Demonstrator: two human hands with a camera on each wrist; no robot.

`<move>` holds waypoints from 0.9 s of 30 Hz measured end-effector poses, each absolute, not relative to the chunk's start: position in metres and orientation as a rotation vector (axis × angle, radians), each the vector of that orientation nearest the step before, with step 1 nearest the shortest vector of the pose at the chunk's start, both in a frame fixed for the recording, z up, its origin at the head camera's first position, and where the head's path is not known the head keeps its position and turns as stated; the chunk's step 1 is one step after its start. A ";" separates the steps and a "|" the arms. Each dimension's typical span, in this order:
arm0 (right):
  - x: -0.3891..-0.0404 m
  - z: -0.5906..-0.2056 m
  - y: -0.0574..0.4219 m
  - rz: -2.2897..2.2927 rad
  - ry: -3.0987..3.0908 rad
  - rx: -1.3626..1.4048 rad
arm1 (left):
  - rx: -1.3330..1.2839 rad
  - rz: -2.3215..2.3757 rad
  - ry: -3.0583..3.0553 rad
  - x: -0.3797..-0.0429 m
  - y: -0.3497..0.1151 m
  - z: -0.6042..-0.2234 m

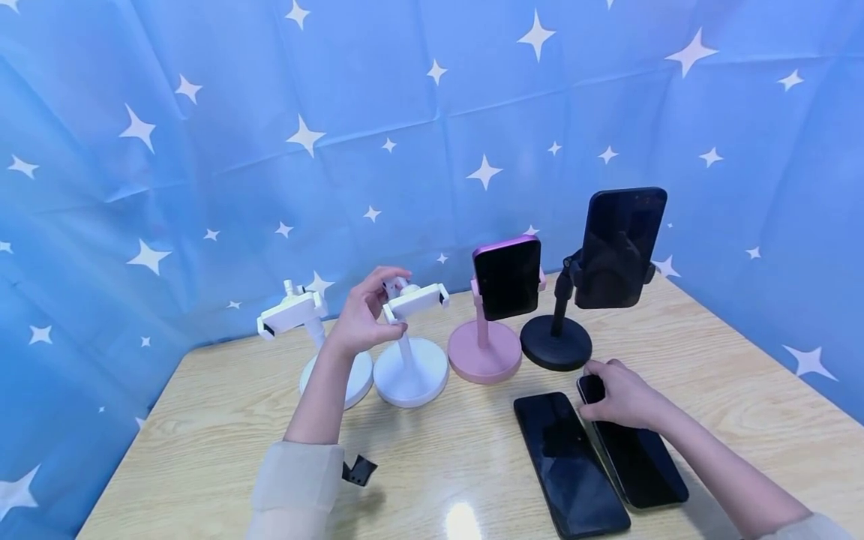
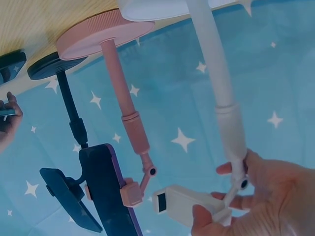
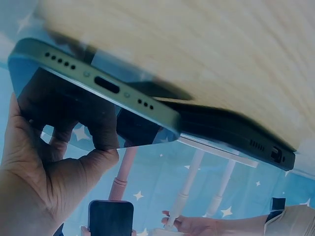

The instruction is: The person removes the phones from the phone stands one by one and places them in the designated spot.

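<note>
My left hand [image 1: 364,315] holds the head of a white phone stand [image 1: 412,375]. Its thumb lies at the clamp [image 1: 417,301], and in the left wrist view the fingers reach round behind the joint [image 2: 238,184]. The clamp carries no phone. On the right, my right hand [image 1: 624,397] grips the far end of a black-screened phone [image 1: 644,461] by its edges. That phone has a pale green frame [image 3: 74,73] in the right wrist view. Beside it, a second dark phone [image 1: 567,457] lies flat on the table.
Another white stand [image 1: 290,313] is at the left. A pink stand [image 1: 484,352] bears a purple-edged phone [image 1: 509,277], and a black stand [image 1: 556,343] bears a large dark phone [image 1: 621,247]. Behind the wooden table [image 1: 223,420] hangs a blue starred cloth [image 1: 405,150].
</note>
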State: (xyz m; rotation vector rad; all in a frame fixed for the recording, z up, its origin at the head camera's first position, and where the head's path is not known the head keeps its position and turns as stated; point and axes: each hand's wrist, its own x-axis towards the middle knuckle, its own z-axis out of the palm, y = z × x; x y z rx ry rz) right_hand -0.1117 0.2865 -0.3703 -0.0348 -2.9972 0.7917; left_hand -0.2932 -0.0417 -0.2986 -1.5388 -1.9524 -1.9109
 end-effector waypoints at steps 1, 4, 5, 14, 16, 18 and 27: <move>-0.112 -0.371 0.287 0.795 -3.000 -0.024 | -1.540 -1.913 -1.946 -0.294 -0.041 -0.299; -0.112 -0.373 0.288 0.804 -3.006 -0.011 | -1.537 -1.922 -1.948 -0.295 -0.041 -0.299; -0.113 -0.373 0.288 0.804 -3.008 -0.010 | -1.532 -1.927 -1.950 -0.296 -0.042 -0.299; -0.114 -0.377 0.287 0.787 -3.020 0.008 | -1.501 -1.976 -1.968 -0.299 -0.046 -0.300; -0.115 -0.378 0.287 0.784 -3.027 0.012 | -1.494 -1.994 -1.972 -0.299 -0.047 -0.300; -0.116 -0.378 0.286 0.780 -3.037 0.015 | -1.489 -2.006 -1.977 -0.299 -0.048 -0.300; -0.118 -0.378 0.290 0.761 -3.107 0.001 | -1.522 -1.987 -1.994 -0.298 -0.046 -0.298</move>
